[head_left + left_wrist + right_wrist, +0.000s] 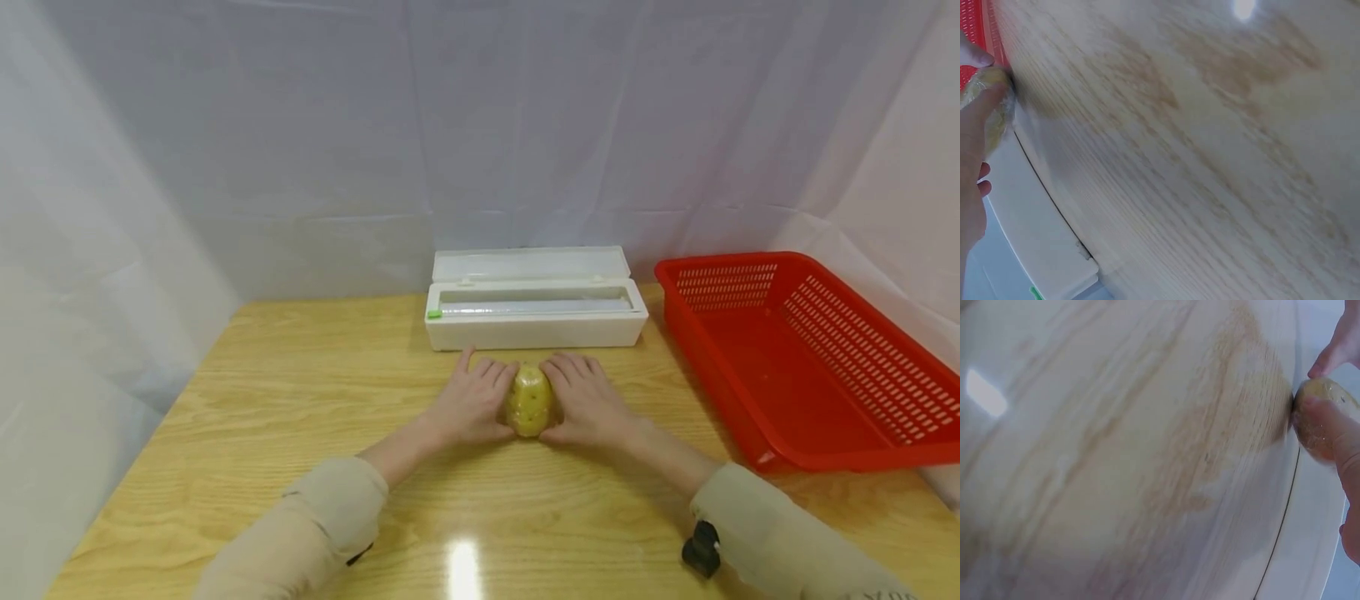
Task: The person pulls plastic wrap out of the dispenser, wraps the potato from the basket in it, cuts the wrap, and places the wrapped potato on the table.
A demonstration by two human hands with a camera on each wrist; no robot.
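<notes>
Between both hands is a yellow potato [529,402] covered in clear, shiny plastic film, low over the wooden table. My left hand [476,402] grips its left side, thumb at the near end and fingers toward the far end. From the other side my right hand [588,402] holds it the same way. In the left wrist view, crinkled film shows on the potato [999,119] beside the thumb. The right wrist view has a thumb pressed on the wrapped potato [1316,434]. Behind the hands stands a white cling film box [536,332], its lid raised and a roll inside.
A red plastic basket [787,392] with slotted walls stands at the right of the table [300,400]. On the film box sits a small green slider [434,314]. White sheeting [480,150] hangs behind the table and along its sides.
</notes>
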